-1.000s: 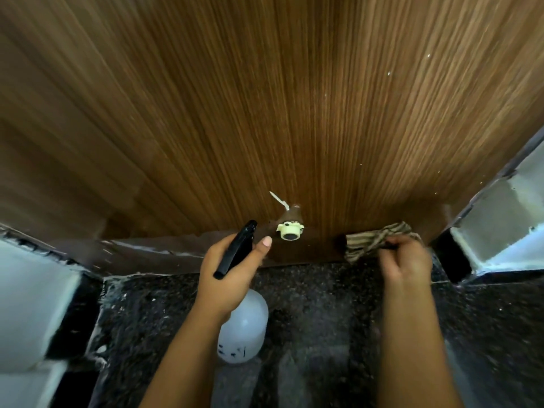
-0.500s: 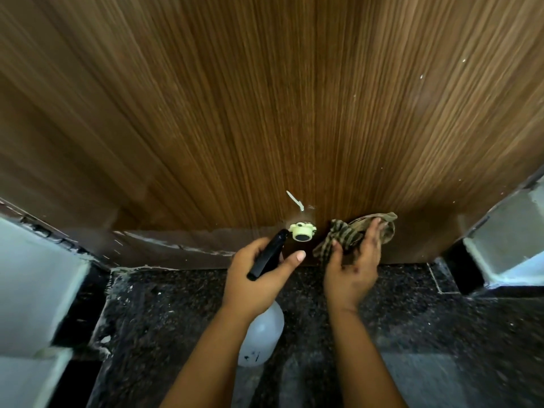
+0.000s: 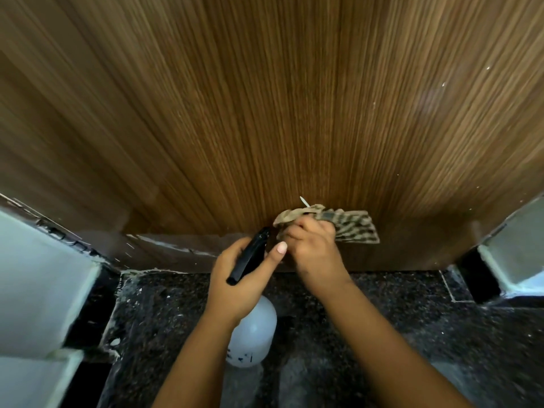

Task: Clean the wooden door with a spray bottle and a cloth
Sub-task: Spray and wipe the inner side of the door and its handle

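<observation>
The wooden door [image 3: 294,113] fills the upper view, brown with fine vertical grain. My left hand [image 3: 238,278] grips the black trigger head of a white spray bottle [image 3: 253,340], whose body hangs below my wrist. My right hand [image 3: 315,248] presses a striped beige-and-dark cloth [image 3: 353,228] against the door's lower part, just right of the left hand. The cloth and hand cover the small pale door stopper; only a white mark [image 3: 303,201] shows above them.
A dark speckled stone floor [image 3: 412,334] lies below the door. White wall edges [image 3: 38,290] stand at the left, and another white wall edge [image 3: 518,254] at the right. White paint smears [image 3: 170,245] run along the door's bottom strip.
My right hand has swept the cloth leftward along the door's bottom, from the far right onto the door stopper, which is now covered. The left hand keeps hold of the bottle.
</observation>
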`<action>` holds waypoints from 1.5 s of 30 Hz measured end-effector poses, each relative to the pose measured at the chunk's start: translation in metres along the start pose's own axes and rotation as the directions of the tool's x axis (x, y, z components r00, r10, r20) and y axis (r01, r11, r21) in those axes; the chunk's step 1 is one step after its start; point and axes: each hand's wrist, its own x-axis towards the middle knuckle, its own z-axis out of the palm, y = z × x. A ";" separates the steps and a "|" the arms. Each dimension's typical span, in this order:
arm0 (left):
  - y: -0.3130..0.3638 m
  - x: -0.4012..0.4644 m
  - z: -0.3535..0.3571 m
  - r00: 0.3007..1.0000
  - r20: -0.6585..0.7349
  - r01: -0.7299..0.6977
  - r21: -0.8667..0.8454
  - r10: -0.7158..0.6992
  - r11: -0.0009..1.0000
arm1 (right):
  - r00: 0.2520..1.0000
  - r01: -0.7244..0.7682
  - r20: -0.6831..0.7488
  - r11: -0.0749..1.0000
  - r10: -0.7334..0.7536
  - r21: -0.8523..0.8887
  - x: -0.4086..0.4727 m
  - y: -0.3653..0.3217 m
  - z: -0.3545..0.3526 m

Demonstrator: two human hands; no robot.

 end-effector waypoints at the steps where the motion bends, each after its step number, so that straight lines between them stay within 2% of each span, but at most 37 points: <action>1: 0.001 0.001 0.000 1.000 0.001 0.005 -0.008 -0.005 1.000 | 0.998 0.052 0.048 0.999 -0.052 -0.015 0.006 -0.006 0.002; 2: 0.001 0.002 0.001 1.000 0.004 0.010 -0.018 -0.010 1.000 | 0.982 0.106 0.158 0.994 -0.099 -0.037 0.010 -0.011 0.008; 4: 0.001 0.003 0.001 1.000 -0.007 0.029 -0.036 -0.030 0.999 | 0.857 0.186 0.502 0.978 -0.114 -0.097 0.007 -0.017 0.021; 5: 0.000 0.003 0.000 0.999 -0.017 0.045 -0.041 -0.046 0.998 | 0.797 0.210 0.596 0.970 -0.095 -0.126 0.003 -0.015 0.023; 6: -0.001 0.003 -0.002 0.998 -0.025 0.055 -0.041 -0.056 0.998 | 0.811 0.236 0.572 0.963 -0.121 -0.130 0.000 -0.009 0.019; 8: -0.006 0.003 -0.006 0.998 -0.040 0.056 -0.039 -0.057 0.998 | 0.912 0.302 0.338 0.938 -0.233 -0.169 -0.005 0.010 0.006; 10: -0.011 0.002 -0.006 0.996 -0.045 0.070 -0.034 -0.071 0.997 | 0.968 0.249 0.043 0.940 -0.246 -0.232 -0.012 0.036 -0.004; 12: -0.015 0.002 -0.002 0.995 -0.039 0.090 -0.026 -0.090 0.996 | 0.983 0.077 -0.142 0.964 -0.116 -0.255 -0.026 0.055 -0.005; 14: -0.019 0.003 0.000 0.994 -0.033 0.105 -0.028 -0.106 0.994 | 0.945 -0.201 -0.293 0.965 0.146 -0.170 -0.048 0.057 0.011; 15: -0.020 0.002 0.001 0.993 -0.029 0.110 -0.028 -0.111 0.994 | 0.883 -0.361 -0.354 0.928 0.308 -0.092 -0.060 0.051 0.025; 16: -0.022 0.001 0.001 0.993 -0.026 0.115 -0.033 -0.115 0.993 | 0.786 -0.508 -0.393 0.861 0.477 0.029 -0.070 0.041 0.040; 17: -0.024 0.002 0.002 0.993 -0.028 0.116 -0.048 -0.118 0.992 | 0.655 -0.632 -0.380 0.749 0.653 0.199 -0.074 0.029 0.056; 19: -0.026 0.002 0.003 0.990 -0.025 0.135 -0.081 -0.137 0.988 | 0.360 -0.760 -0.150 0.383 0.921 0.526 -0.068 -0.002 0.082; 21: -0.026 0.002 0.003 0.988 -0.033 0.145 -0.100 -0.148 0.984 | 0.125 -0.713 0.121 0.004 0.985 0.701 -0.049 -0.029 0.095; 22: -0.026 0.002 0.002 0.988 -0.037 0.142 -0.099 -0.147 0.985 | 0.052 -0.670 0.221 -0.130 0.974 0.731 -0.038 -0.039 0.099; 23: -0.025 0.003 0.001 0.989 -0.040 0.138 -0.092 -0.142 0.986 | 0.008 -0.642 0.276 -0.207 0.961 0.738 -0.028 -0.047 0.102; 26: -0.025 0.007 -0.011 0.990 -0.052 0.124 -0.078 -0.128 0.989 | -0.011 -0.557 0.312 -0.265 0.950 0.787 -0.010 -0.063 0.100; 27: -0.025 0.009 -0.016 0.990 -0.052 0.126 -0.079 -0.131 0.989 | -0.011 -0.461 0.372 -0.335 0.928 0.822 -0.007 -0.065 0.094; 28: -0.026 0.011 -0.021 0.990 -0.045 0.132 -0.080 -0.136 0.988 | -0.033 -0.311 0.463 -0.450 0.886 0.837 -0.003 -0.065 0.085; 30: -0.025 0.016 -0.028 0.990 -0.016 0.136 -0.073 -0.138 0.988 | -0.070 0.013 0.685 -0.686 0.726 0.728 0.006 -0.062 0.066; 31: -0.024 0.020 -0.031 0.991 0.004 0.131 -0.051 -0.131 0.990 | -0.080 0.095 0.759 -0.753 0.647 0.652 0.012 -0.059 0.058; 34: -0.014 0.026 -0.043 0.990 -0.003 0.140 -0.006 -0.140 0.990 | -0.126 0.223 0.857 -0.828 0.499 0.515 0.031 -0.051 0.029; 37: -0.001 0.030 -0.060 0.985 -0.036 0.167 0.000 -0.167 0.986 | -0.144 0.270 0.884 -0.842 0.445 0.467 0.051 -0.043 0.006; 40: 0.004 0.031 -0.073 0.988 -0.037 0.151 0.073 -0.148 0.986 | -0.204 0.238 0.838 -0.805 0.506 0.544 0.066 -0.051 0.001; 43: 0.000 0.023 -0.084 0.986 -0.060 0.159 0.091 -0.154 0.983 | -0.196 0.246 0.816 -0.778 0.544 0.578 0.093 -0.066 0.000; 45: -0.007 0.013 -0.089 0.985 -0.061 0.165 0.106 -0.160 0.981 | -0.228 0.233 0.769 -0.734 0.597 0.638 0.105 -0.077 0.006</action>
